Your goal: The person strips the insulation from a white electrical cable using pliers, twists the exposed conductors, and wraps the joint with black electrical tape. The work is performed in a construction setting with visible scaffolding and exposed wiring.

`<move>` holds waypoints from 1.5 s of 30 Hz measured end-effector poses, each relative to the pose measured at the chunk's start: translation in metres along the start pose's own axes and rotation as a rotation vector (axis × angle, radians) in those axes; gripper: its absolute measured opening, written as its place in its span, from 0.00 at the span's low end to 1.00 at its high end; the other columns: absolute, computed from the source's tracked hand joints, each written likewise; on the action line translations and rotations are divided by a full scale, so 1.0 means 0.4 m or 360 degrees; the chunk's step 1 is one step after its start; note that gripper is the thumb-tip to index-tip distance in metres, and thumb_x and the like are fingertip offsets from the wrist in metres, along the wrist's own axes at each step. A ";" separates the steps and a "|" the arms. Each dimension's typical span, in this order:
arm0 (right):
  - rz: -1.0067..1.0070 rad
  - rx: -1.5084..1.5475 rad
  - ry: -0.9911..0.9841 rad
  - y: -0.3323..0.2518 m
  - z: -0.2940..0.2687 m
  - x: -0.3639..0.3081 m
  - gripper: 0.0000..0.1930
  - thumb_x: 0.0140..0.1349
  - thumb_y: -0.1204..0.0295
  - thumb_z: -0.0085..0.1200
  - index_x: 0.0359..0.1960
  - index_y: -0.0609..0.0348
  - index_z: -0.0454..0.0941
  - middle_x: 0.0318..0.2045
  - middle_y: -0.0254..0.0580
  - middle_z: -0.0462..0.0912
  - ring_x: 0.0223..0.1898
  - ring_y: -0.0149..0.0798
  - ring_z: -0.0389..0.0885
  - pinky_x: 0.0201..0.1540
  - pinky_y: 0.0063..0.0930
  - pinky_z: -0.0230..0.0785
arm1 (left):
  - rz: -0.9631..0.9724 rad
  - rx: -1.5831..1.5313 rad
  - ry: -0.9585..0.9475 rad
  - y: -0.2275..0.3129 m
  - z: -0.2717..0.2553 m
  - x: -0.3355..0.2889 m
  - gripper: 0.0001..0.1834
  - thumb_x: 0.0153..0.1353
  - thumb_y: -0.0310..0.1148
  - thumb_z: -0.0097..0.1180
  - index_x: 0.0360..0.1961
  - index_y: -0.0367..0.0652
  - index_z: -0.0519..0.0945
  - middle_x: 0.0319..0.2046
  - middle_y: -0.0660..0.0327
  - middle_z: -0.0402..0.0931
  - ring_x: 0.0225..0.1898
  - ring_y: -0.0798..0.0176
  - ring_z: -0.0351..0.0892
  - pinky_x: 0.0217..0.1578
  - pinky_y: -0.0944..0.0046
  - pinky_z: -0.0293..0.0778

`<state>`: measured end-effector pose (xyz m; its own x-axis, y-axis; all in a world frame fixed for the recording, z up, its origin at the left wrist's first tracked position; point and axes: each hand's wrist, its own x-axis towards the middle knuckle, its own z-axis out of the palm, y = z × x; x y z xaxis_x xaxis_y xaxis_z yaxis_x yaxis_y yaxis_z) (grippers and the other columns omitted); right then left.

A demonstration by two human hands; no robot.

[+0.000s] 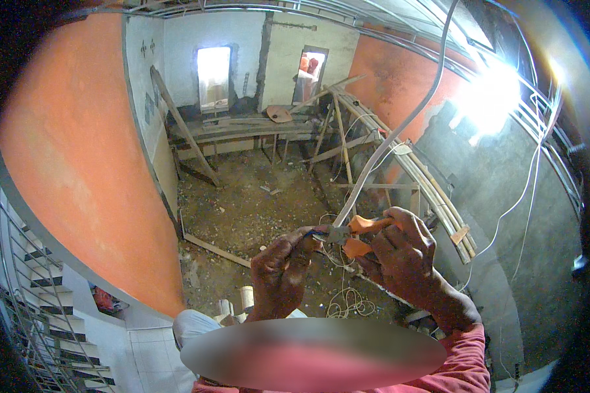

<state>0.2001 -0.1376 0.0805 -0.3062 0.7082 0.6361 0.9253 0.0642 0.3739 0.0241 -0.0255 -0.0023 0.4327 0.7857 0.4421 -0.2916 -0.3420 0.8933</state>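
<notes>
A thick grey cable [376, 157] hangs from overhead and comes down to my two hands at chest height. My right hand [403, 255] is wrapped round the orange handles of a pair of pliers [358, 248]. The handles are spread apart, and the grey jaws [337, 235] sit at the cable's lower end. On the other side of the jaws, my left hand [280, 267] pinches thin wires [318, 234], one of which looks blue. Whether the jaws bite on the wires or the grey sheath, I cannot tell.
Bundled poles [432, 196] lean at the right, by a wooden frame. A loose coil of pale cable [351, 304] lies below my hands on the rubble-strewn floor [242, 196]. A plank [185, 128] leans at the left; a glaring light [488, 98] shines upper right.
</notes>
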 end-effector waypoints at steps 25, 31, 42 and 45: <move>0.0015 0.0122 -0.0100 0.005 -0.010 0.014 0.14 0.49 0.63 0.67 0.36 0.52 0.83 0.33 0.35 0.83 0.39 0.43 0.80 0.42 0.41 0.77 | 0.0072 0.0084 0.0121 0.004 0.015 0.006 0.11 0.70 0.36 0.54 0.37 0.43 0.86 0.29 0.63 0.85 0.26 0.71 0.79 0.29 0.67 0.74; -0.0010 0.0182 -0.0253 0.021 -0.013 0.013 0.19 0.50 0.62 0.67 0.45 0.49 0.83 0.34 0.33 0.84 0.36 0.43 0.79 0.40 0.41 0.76 | 0.0004 -0.0013 0.0077 0.000 0.013 0.010 0.11 0.70 0.35 0.55 0.37 0.42 0.86 0.27 0.63 0.83 0.25 0.72 0.77 0.28 0.68 0.73; -0.0027 0.0496 -0.0446 0.066 -0.004 0.020 0.20 0.50 0.60 0.70 0.42 0.57 0.83 0.29 0.38 0.82 0.34 0.46 0.82 0.35 0.38 0.77 | 0.0088 0.0102 -0.0019 -0.001 0.009 0.013 0.11 0.69 0.23 0.53 0.49 0.36 0.82 0.38 0.57 0.86 0.40 0.69 0.83 0.44 0.66 0.77; -0.0101 0.0256 -0.0350 0.057 -0.006 0.020 0.20 0.49 0.59 0.70 0.41 0.56 0.83 0.29 0.38 0.82 0.36 0.45 0.82 0.36 0.38 0.77 | 0.0028 -0.0027 0.0064 0.001 0.016 0.008 0.12 0.67 0.22 0.53 0.49 0.37 0.83 0.37 0.58 0.86 0.36 0.71 0.81 0.39 0.68 0.76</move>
<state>0.2184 -0.1322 0.0957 -0.3249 0.8336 0.4467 0.9348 0.2115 0.2852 0.0308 -0.0263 0.0002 0.3927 0.8000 0.4535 -0.3135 -0.3472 0.8839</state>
